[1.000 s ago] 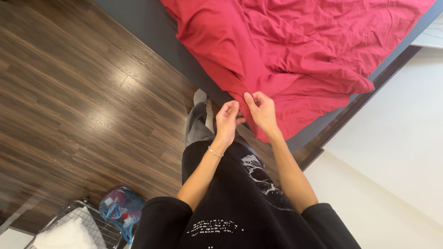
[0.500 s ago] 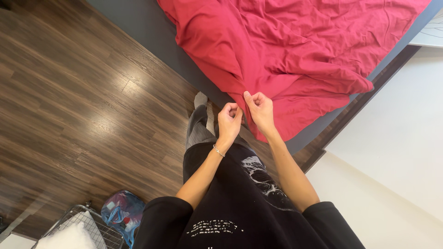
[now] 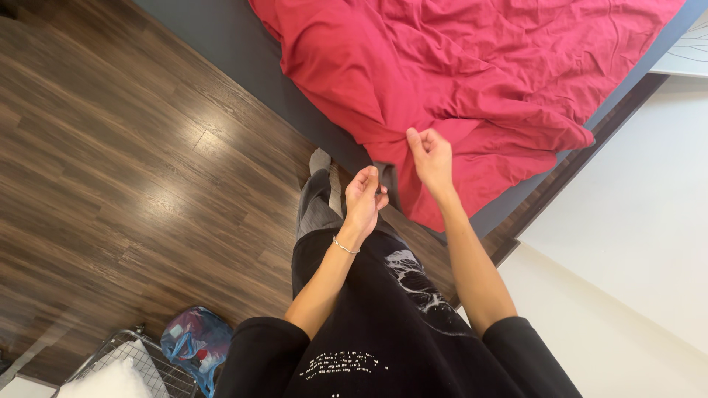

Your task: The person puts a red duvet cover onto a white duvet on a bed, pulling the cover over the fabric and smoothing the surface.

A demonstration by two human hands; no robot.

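Head view — wire basket [image 3: 151, 361], white bundle [image 3: 110, 382]

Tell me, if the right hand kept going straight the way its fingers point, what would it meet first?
Probably the red sheet. The right hand already sits at its rumpled lower edge with fingers pointing up across the bed, so more red cloth lies straight ahead, though depth is hard to judge.

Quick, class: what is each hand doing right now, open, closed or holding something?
Left hand: loosely curled beside the red sheet; whether it grips cloth cannot be told.
Right hand: pinched shut on the red sheet's edge.
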